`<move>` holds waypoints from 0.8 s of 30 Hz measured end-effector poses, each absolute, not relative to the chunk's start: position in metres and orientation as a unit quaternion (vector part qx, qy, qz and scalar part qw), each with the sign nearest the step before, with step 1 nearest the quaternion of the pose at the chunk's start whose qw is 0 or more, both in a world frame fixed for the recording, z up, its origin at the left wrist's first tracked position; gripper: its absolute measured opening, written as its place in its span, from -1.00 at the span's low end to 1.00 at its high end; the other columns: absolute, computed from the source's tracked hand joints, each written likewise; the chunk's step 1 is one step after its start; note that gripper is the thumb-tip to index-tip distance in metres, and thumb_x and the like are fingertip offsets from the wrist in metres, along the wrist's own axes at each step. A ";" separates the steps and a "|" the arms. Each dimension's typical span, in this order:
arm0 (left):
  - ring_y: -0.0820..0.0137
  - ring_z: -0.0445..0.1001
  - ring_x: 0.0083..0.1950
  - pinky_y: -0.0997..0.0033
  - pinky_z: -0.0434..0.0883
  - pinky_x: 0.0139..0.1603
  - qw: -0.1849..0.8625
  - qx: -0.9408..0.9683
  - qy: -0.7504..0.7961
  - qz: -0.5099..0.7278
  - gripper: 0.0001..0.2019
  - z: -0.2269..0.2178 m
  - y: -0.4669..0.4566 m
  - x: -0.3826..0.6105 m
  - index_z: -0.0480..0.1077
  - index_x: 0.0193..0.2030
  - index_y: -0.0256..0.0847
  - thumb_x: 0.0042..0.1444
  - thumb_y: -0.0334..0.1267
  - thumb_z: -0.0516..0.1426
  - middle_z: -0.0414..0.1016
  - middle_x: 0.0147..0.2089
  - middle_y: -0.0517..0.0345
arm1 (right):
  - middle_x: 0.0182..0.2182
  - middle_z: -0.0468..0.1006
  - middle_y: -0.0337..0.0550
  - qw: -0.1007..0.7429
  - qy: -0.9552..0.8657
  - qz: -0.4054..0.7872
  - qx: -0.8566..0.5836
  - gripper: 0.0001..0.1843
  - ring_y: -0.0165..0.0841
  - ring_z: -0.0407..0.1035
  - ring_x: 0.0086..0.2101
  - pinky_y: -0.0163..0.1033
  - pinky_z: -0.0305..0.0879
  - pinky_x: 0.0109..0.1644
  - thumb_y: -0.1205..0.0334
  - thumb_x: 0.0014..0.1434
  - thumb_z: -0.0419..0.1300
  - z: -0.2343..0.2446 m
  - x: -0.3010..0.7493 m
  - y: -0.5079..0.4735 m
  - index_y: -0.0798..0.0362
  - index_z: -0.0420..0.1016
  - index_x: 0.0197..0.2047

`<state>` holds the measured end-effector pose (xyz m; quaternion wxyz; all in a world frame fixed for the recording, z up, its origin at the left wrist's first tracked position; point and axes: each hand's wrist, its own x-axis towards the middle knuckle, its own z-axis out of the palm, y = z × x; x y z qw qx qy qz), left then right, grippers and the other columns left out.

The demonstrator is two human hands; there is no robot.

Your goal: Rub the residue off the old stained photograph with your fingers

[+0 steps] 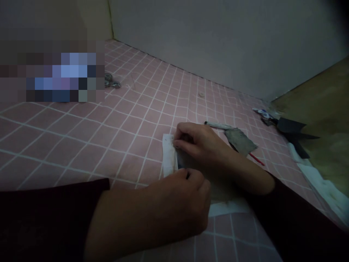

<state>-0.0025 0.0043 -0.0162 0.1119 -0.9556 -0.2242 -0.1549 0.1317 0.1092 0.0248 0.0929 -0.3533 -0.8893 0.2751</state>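
A white sheet of paper (169, 156) lies on the pink checked cloth (81, 134), its left edge folded up into a strip. My right hand (201, 143) rests on it with fingers curled, pressing the top of that fold. My left hand (174, 203) is closed over the lower end of the fold, thumb and fingers pinched together at the paper's edge. Both forearms wear dark sleeves, and most of the sheet is hidden under them.
Behind my right hand lie a grey scrap of paper (241, 140), a pen (218, 125) and a red stick (256, 159). Dark paper cut-outs (293, 133) and a small tube (263, 113) sit far right. Scissors (110, 80) lie far left. A wall rises behind.
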 end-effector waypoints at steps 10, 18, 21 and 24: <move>0.30 0.30 -0.39 0.25 0.20 -0.44 0.098 -0.958 -0.221 -0.153 -0.90 -0.016 0.004 -0.003 0.36 -0.35 -0.27 0.19 -0.42 0.07 0.33 -0.39 0.08 | -0.46 0.38 -0.27 0.093 -0.905 0.239 -0.340 -0.82 -0.42 0.25 -0.42 -0.27 0.10 -0.33 0.46 0.18 0.11 0.024 0.129 0.108 0.02 0.32 -0.41; 0.26 0.31 -0.36 0.20 0.22 -0.41 0.119 -0.956 -0.228 -0.145 -0.89 -0.019 0.002 -0.003 0.41 -0.29 -0.28 0.17 -0.43 0.06 0.36 -0.37 0.07 | -0.50 0.43 -0.32 0.046 -0.798 0.505 -0.326 -0.91 -0.46 0.32 -0.47 -0.33 0.19 -0.40 0.35 0.18 0.19 0.028 0.139 0.113 0.06 0.41 -0.38; 0.27 0.30 -0.35 0.19 0.24 -0.38 0.100 -0.959 -0.226 -0.142 -0.90 -0.019 0.002 -0.004 0.41 -0.29 -0.28 0.17 -0.43 0.07 0.35 -0.36 0.08 | -0.55 0.41 -0.34 0.128 -0.684 0.623 -0.358 -0.87 -0.52 0.27 -0.53 -0.37 0.20 -0.45 0.26 0.17 0.26 0.028 0.141 0.118 0.08 0.40 -0.38; 0.30 0.29 -0.35 0.20 0.24 -0.38 0.095 -0.961 -0.220 -0.139 -0.92 -0.017 0.002 -0.006 0.40 -0.30 -0.28 0.17 -0.43 0.08 0.34 -0.36 0.09 | -0.55 0.39 -0.35 0.149 -0.595 0.713 -0.339 -0.83 -0.56 0.24 -0.55 -0.42 0.18 -0.47 0.25 0.15 0.31 0.023 0.142 0.119 0.09 0.41 -0.39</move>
